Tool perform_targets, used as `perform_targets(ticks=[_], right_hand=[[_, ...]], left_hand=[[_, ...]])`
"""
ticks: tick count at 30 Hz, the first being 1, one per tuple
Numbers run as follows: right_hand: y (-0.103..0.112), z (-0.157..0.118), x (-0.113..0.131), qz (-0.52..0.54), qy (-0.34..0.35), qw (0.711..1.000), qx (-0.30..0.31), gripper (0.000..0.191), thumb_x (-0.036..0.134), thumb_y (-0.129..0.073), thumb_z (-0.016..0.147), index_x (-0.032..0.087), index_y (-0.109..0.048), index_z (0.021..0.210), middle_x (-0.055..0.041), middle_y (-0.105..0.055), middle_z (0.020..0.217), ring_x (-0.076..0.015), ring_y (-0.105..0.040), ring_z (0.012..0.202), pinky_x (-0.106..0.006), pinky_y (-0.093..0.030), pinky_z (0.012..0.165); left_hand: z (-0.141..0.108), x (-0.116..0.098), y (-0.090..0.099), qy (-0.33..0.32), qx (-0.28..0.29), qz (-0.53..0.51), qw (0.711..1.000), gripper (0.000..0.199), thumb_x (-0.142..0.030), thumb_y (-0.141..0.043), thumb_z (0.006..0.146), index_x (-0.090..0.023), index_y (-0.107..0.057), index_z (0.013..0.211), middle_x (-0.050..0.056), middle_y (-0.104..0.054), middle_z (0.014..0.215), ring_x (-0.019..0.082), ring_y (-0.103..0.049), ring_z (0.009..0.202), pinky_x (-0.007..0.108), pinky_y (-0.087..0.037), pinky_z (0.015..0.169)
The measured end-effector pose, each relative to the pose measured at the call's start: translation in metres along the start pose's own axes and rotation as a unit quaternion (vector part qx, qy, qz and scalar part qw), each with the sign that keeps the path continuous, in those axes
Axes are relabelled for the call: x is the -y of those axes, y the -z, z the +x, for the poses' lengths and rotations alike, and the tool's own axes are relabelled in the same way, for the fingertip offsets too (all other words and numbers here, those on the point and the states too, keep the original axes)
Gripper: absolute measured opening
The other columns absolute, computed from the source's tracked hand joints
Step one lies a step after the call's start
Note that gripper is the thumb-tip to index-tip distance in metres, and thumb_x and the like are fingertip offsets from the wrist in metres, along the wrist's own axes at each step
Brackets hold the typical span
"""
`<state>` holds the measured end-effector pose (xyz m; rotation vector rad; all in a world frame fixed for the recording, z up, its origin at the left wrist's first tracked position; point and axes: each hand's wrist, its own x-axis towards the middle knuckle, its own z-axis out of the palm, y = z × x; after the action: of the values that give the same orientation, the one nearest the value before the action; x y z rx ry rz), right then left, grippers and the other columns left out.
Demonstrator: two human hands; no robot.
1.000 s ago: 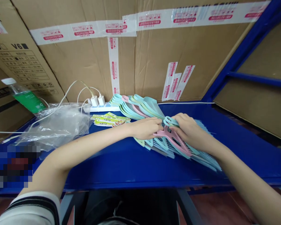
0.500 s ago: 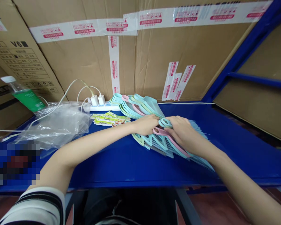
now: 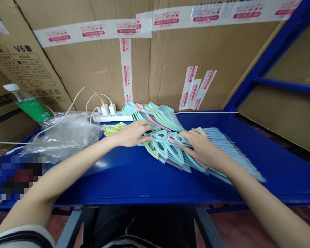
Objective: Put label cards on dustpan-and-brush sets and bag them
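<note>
A fanned pile of hand brushes [image 3: 175, 155] lies on the blue tabletop, in light blue, pink and yellow-green, with cut-out handles to the left and pale blue bristles [image 3: 229, 150] to the right. My right hand [image 3: 204, 146] is closed over a brush handle at the top of the pile, thumb at the near side. My left hand [image 3: 133, 133] is at the pile's left end, thumb and fingers apart, fingertips close to the outermost handles. Whether they touch is unclear. Behind the brushes lies a stack of dustpans [image 3: 155, 115] in similar colours.
Yellow-green printed packets [image 3: 112, 128] lie left of the left hand. Farther left are a clear plastic bag [image 3: 67, 134], a green-labelled bottle [image 3: 32, 106] and a white power strip [image 3: 116, 118] with chargers and cables. A large cardboard box [image 3: 93, 65] stands behind; a blue frame [image 3: 248, 86] rises at right.
My left hand has moved left, off the middle handles, and its fingers have spread. The right hand stays over the handles. More bristles now show, spread out to the right.
</note>
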<state>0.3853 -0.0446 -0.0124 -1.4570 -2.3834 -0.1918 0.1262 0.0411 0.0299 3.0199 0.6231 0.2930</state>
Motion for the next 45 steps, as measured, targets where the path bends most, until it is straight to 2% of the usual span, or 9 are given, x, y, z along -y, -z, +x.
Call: perform_targets(ticks=[4, 8, 13, 18, 27, 35, 38, 41, 45], right_hand=[[-0.004, 0.004, -0.001, 0.005, 0.011, 1.0, -0.002, 0.018, 0.028, -0.036, 0.095, 0.024, -0.054, 0.094, -0.01, -0.07, 0.092, -0.0276, -0.063, 0.088, -0.048, -0.041, 0.092], [-0.007, 0.007, -0.002, 0.0, 0.007, 1.0, 0.02, 0.015, 0.03, -0.039, 0.094, 0.024, -0.052, 0.087, -0.0095, -0.069, 0.088, -0.0282, -0.063, 0.089, -0.049, -0.042, 0.092], [-0.011, 0.006, -0.004, -0.016, 0.018, 1.0, 0.009, 0.017, 0.028, -0.038, 0.095, 0.025, -0.05, 0.083, -0.0082, -0.066, 0.082, -0.0271, -0.063, 0.082, -0.046, -0.043, 0.088], [-0.002, 0.007, -0.003, -0.005, 0.012, 0.999, -0.039, 0.02, 0.03, -0.033, 0.097, 0.025, -0.051, 0.089, -0.0081, -0.064, 0.082, -0.0277, -0.062, 0.084, -0.046, -0.042, 0.089], [0.006, 0.015, 0.016, 0.081, 0.005, 0.997, 0.011, 0.026, 0.034, -0.03, 0.097, 0.024, -0.053, 0.092, -0.0102, -0.068, 0.095, -0.0282, -0.062, 0.093, -0.049, -0.04, 0.097], [0.048, -0.008, -0.013, -0.056, -0.119, 0.982, -0.133, 0.027, 0.037, -0.028, 0.094, 0.023, -0.051, 0.094, -0.0173, -0.069, 0.09, -0.0353, -0.064, 0.09, -0.048, -0.046, 0.081], [0.052, -0.022, -0.031, -0.076, -0.152, 0.982, -0.083, 0.026, 0.046, -0.034, 0.092, 0.026, -0.048, 0.082, -0.0159, -0.07, 0.081, -0.035, -0.066, 0.083, -0.048, -0.047, 0.079], [0.038, -0.033, -0.04, 0.005, -0.146, 0.989, 0.013, 0.037, 0.054, -0.035, 0.091, 0.025, -0.056, 0.086, -0.0162, -0.073, 0.094, -0.0348, -0.068, 0.089, -0.047, -0.05, 0.076], [0.016, -0.039, -0.042, 0.039, -0.144, 0.989, 0.006, 0.046, 0.056, -0.032, 0.092, 0.025, -0.064, 0.101, -0.0132, -0.073, 0.109, -0.0343, -0.069, 0.096, -0.047, -0.052, 0.079]], left_hand=[[-0.032, 0.013, -0.011, 0.031, -0.003, 0.046, 0.998, 0.039, -0.032, -0.056, 0.094, -0.016, -0.051, 0.13, 0.013, -0.063, 0.12, 0.027, -0.061, 0.111, 0.041, -0.049, 0.093], [-0.046, 0.022, -0.028, 0.031, -0.027, 0.005, 0.999, 0.05, -0.019, -0.052, 0.093, -0.016, -0.039, 0.141, 0.016, -0.062, 0.127, 0.026, -0.06, 0.116, 0.042, -0.05, 0.094], [-0.046, 0.021, -0.042, 0.014, -0.07, -0.018, 0.997, 0.048, -0.018, -0.052, 0.094, -0.016, -0.04, 0.14, 0.018, -0.059, 0.132, 0.029, -0.057, 0.122, 0.046, -0.05, 0.098], [-0.041, 0.016, -0.048, 0.016, -0.06, -0.039, 0.997, 0.042, -0.018, -0.044, 0.096, -0.015, -0.044, 0.138, 0.016, -0.063, 0.123, 0.028, -0.059, 0.118, 0.047, -0.051, 0.097], [-0.037, 0.009, -0.057, 0.032, -0.053, -0.061, 0.996, 0.047, -0.017, -0.04, 0.097, -0.019, -0.038, 0.143, 0.014, -0.06, 0.126, 0.029, -0.049, 0.13, 0.05, -0.044, 0.105], [-0.038, 0.005, -0.053, 0.035, -0.039, -0.05, 0.997, 0.047, -0.018, -0.037, 0.097, -0.02, -0.035, 0.144, 0.014, -0.059, 0.126, 0.028, -0.052, 0.124, 0.05, -0.044, 0.105], [-0.038, 0.005, -0.053, 0.036, -0.039, -0.045, 0.998, 0.047, -0.018, -0.036, 0.096, -0.02, -0.036, 0.143, 0.014, -0.058, 0.126, 0.027, -0.052, 0.123, 0.049, -0.045, 0.103], [-0.041, 0.002, -0.048, 0.033, -0.037, -0.037, 0.998, 0.051, -0.015, -0.038, 0.092, -0.017, -0.038, 0.143, 0.014, -0.058, 0.123, 0.027, -0.053, 0.119, 0.046, -0.046, 0.101], [-0.031, -0.004, -0.027, 0.02, -0.085, -0.004, 0.996, 0.051, -0.019, -0.041, 0.087, -0.013, -0.047, 0.137, 0.014, -0.056, 0.121, 0.027, -0.052, 0.114, 0.045, -0.047, 0.098]])
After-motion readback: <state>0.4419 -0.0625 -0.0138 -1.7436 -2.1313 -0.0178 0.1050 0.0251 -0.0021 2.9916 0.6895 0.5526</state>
